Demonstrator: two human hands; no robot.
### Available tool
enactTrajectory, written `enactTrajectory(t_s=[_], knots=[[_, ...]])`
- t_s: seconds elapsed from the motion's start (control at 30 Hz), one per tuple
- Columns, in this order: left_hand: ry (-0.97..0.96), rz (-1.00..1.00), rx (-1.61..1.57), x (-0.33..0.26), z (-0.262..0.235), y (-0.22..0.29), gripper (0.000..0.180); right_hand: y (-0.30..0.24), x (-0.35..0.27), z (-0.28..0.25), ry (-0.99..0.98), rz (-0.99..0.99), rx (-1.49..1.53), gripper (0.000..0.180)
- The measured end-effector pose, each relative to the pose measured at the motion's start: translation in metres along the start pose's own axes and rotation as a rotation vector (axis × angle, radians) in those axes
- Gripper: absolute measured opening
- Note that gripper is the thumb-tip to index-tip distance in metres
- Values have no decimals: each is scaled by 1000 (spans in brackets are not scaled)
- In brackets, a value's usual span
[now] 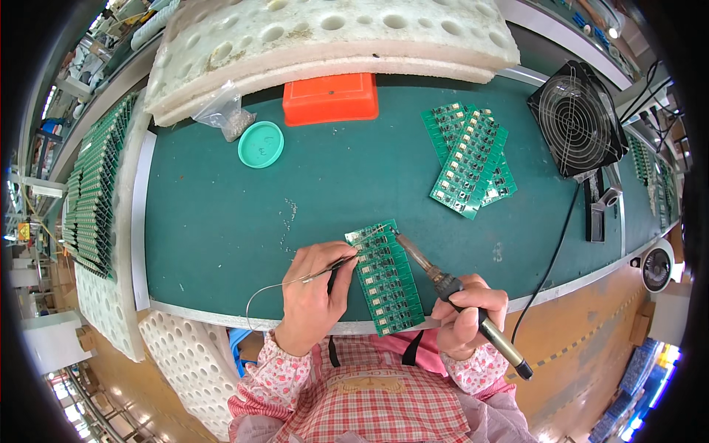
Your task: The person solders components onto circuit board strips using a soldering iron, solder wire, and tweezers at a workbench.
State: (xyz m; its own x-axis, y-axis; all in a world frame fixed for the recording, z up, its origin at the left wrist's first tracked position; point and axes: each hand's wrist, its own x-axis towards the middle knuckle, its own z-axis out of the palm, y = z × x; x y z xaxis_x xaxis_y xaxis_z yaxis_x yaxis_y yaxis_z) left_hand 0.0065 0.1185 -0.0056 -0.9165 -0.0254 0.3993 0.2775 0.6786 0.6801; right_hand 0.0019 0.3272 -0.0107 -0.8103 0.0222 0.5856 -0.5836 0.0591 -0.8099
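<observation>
Hands first, closest to us at the near edge of the bench: the left hand (pixel 314 292) pinches a thin strand of solder wire (pixel 277 286) between thumb and fingers, feeding its end toward the top of a green circuit board strip (pixel 385 277). The wire loops back in a curve past the wrist and over the bench edge. Over on the other side, the right hand (pixel 467 314) is wrapped tight around the dark handle of a soldering iron (pixel 443 284), its metal tip angled up and left to the strip's upper corner, right where the wire end arrives. The iron's cord end sticks out below the fist. The strip lies flat on the green mat (pixel 221 221), tilted, between the two hands, its lower end reaching the bench edge.

Further back, right of centre, a loose pile of similar green boards (pixel 469 159). Beyond that, a black fan (pixel 576 118) stands at the right. On the left, a round teal lid (pixel 261 144), a small clear bag (pixel 225 114) and an orange tray (pixel 330 98), tucked against white foam slabs (pixel 325 37). Racks of more boards (pixel 96 192) line the far left.
</observation>
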Motion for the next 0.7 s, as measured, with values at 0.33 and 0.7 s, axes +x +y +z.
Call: enactTrajectory(t_s=[0.33,0.7], knots=[[2,6,-1,0,0,-1,18,0,3,0,-56,5,-18,19],[3,-5,-6,0,-1,0,20,-7,9,6,-106,133,-51,6]])
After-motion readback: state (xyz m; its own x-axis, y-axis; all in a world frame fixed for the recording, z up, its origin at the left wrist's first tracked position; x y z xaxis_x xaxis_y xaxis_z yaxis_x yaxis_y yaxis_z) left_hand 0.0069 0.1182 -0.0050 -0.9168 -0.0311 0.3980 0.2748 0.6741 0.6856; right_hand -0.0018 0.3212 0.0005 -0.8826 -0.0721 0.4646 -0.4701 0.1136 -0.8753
